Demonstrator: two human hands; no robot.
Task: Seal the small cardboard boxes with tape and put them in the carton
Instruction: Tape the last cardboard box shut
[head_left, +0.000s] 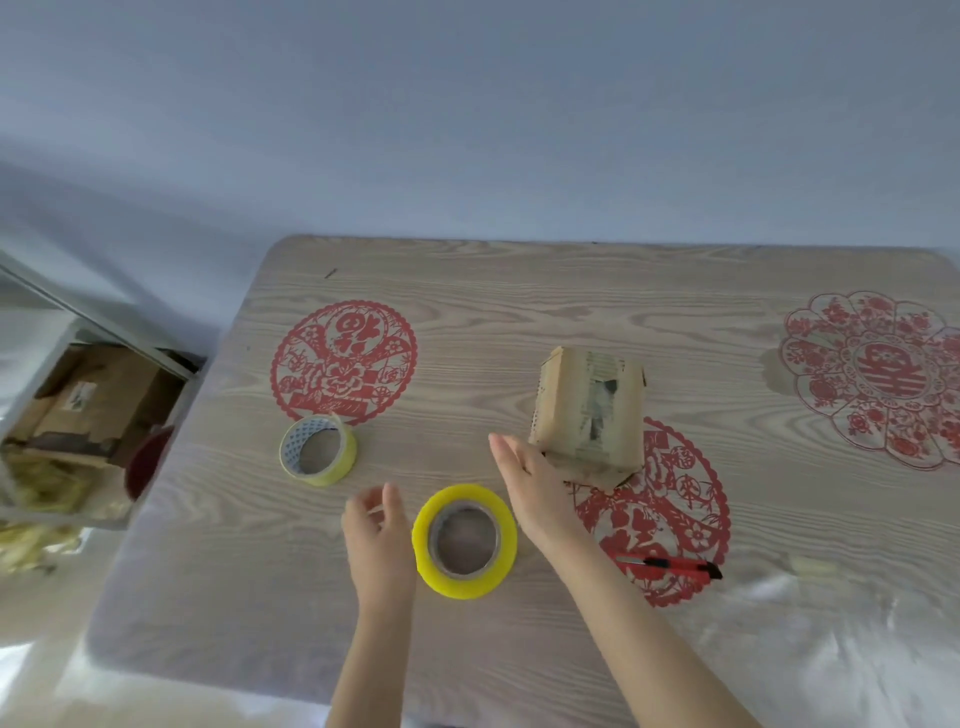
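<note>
It looks like a room in a home. The wood-grain table (467, 291) carries red festive paper-cuts (343, 364) beyond the left hand (376, 540) and under the right hand (530, 488). A plain wall (467, 130) rises ahead, and a cluttered metal-framed shelf (104, 321) stands far left.

Red paper-cut characters on the counter (519, 291)
Touching the cardboard box (587, 410), the near paper-cut (685, 499) seems to read 福 and 來; the left paper-cut (343, 364) and right paper-cut (878, 379) are illegible.
</note>
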